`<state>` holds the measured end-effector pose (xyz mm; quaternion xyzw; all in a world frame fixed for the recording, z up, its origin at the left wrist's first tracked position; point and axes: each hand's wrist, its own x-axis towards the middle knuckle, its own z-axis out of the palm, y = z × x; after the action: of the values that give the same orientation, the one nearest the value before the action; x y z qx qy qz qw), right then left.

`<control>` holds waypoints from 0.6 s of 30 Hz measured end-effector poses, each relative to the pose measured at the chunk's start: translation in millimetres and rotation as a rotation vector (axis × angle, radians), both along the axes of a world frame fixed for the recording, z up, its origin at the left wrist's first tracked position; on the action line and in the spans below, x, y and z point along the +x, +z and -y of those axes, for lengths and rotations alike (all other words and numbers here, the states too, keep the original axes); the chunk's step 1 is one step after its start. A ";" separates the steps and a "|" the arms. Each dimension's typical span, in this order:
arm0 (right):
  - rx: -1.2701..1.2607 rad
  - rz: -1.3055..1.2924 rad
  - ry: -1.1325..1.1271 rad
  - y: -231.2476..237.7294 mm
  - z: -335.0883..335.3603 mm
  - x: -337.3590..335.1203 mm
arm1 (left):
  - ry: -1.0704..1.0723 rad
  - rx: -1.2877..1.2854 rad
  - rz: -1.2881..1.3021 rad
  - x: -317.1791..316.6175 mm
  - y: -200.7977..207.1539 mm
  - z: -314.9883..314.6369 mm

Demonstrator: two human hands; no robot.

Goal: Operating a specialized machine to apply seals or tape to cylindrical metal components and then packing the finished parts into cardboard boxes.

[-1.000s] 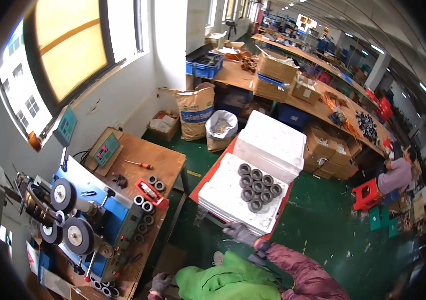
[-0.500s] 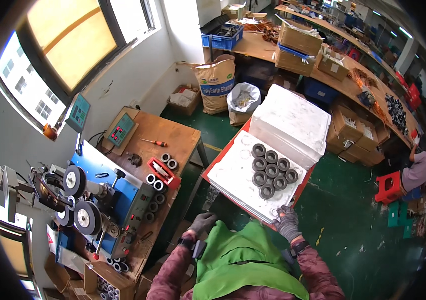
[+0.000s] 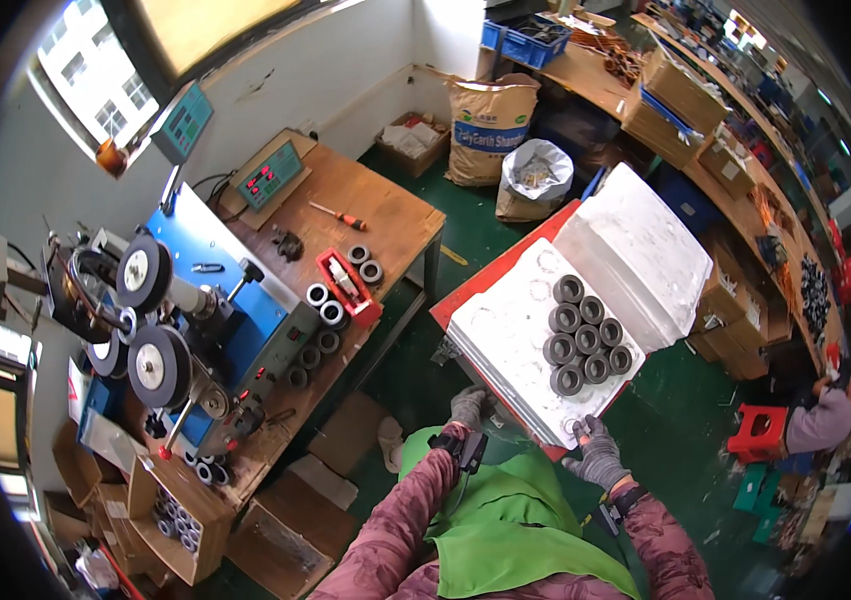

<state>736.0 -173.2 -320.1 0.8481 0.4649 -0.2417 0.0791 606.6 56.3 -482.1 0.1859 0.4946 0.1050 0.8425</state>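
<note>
Room left of rings (image 3: 588,328), white slab (image 3: 636,258) beyond

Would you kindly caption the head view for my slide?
Gloved left hand and right hand near a white board bearing dark rings.

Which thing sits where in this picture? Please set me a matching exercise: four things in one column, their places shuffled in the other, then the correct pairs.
Things
1. Dark, thick, ring-shaped parts
2. Orange-handled screwdriver
3. Grey-gloved right hand
4. Red plastic stool

Places
A. Beside a person in pale purple, toward the picture's right side
B. At the near corner of the white foam-like slab
C. Clustered on top of that slab
D. Lying on the brown wooden table

Pairs: 1-C, 2-D, 3-B, 4-A
</note>
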 end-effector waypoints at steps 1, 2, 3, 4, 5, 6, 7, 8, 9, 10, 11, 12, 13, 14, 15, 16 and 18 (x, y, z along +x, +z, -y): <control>-0.051 -0.005 0.016 -0.5 -3.0 -0.4 | 0.082 -0.001 -0.050 0.9 -7.7 -7.7; -0.103 -0.005 0.019 -1.2 -1.9 -1.2 | 0.083 -0.017 -0.078 2.7 -12.5 -13.7; -0.101 0.001 0.020 -2.0 -1.5 -1.8 | 0.081 -0.029 -0.067 2.1 -16.4 -14.8; -0.099 0.006 0.022 -3.1 -1.5 -2.2 | 0.080 -0.041 -0.057 1.2 -20.2 -15.1; -0.101 0.011 0.018 -3.2 -0.1 -3.8 | 0.074 -0.057 -0.047 -0.4 -22.9 -11.6; -0.098 0.010 0.018 -3.5 0.6 -4.6 | 0.017 0.001 -0.072 0.7 -24.6 -4.6; -0.094 0.009 0.019 -3.9 1.0 -5.0 | 0.022 -0.139 -0.029 1.4 -25.3 5.4; -0.084 0.009 0.020 -4.6 -0.3 -4.6 | 0.028 -0.270 0.017 2.8 -26.7 14.5; -0.092 0.007 0.026 -4.7 -0.5 -4.2 | 0.034 -0.402 0.065 4.3 -27.7 24.0; -0.100 0.006 0.033 -4.6 -0.6 -3.8 | 0.038 -0.462 0.110 5.7 -28.4 33.4; -0.104 0.004 0.035 -5.0 -1.0 -3.5 | 0.065 -0.493 0.101 9.9 -24.2 37.5; -0.109 0.004 0.036 -5.1 -1.0 -3.0 | 0.090 -0.525 0.093 14.0 -19.6 42.6; -0.114 0.004 0.037 -5.2 -0.8 -2.6 | 0.116 -0.557 0.084 17.6 -14.9 48.0; -0.115 0.004 0.035 -5.3 -1.3 -2.5 | 0.188 -0.560 0.050 23.4 -7.8 48.6; -0.113 -0.001 0.033 -6.7 -1.1 -2.4 | 0.223 -0.590 0.062 26.7 -5.3 47.7; -0.111 -0.005 0.030 -8.7 -0.4 -2.6 | 0.256 -0.619 0.073 29.0 -1.4 46.4; -0.113 -0.001 0.032 -7.6 -3.5 -3.7 | 0.317 -0.675 0.083 33.7 -1.7 42.2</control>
<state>732.2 -169.8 -327.7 0.8347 0.4638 -0.2666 0.1306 640.3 14.1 -483.7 -0.1857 0.4893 0.0725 0.8490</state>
